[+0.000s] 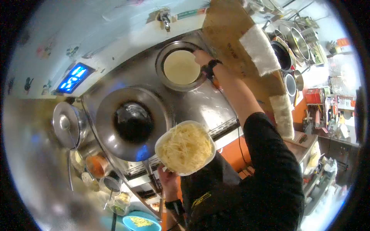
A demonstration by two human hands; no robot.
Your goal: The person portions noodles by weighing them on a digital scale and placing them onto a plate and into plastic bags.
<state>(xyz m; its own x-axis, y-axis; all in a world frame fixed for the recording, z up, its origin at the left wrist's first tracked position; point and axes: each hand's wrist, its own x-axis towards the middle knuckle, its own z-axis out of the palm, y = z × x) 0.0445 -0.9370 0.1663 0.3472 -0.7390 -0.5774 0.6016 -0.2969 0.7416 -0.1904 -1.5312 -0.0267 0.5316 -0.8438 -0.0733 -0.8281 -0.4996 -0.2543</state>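
Observation:
My left hand (168, 180) is closed on the edge of a white bowl (211, 157), holding it over the stove's front edge. Pale yellow thin strands (185, 146), like noodles or shreds, heap up in it. My right hand (202, 57), with a dark band at the wrist, reaches to the far burner. Its fingers are curled at the rim of a round vessel with a smooth cream-coloured surface (181, 67); exactly what they grip is hidden. Left of the bowl sits a large wok (108, 115) with a dark, shiny middle. Its handle (149, 171) points toward me.
A metal lidded pot (65, 123) stands left of the stove, with several containers of ingredients below it. A blue basin (142, 222) holds pale shreds. A tap (165, 21) juts from the wall. Brown board with white cloths (262, 50) borders the right side. A cable hangs by the stove front.

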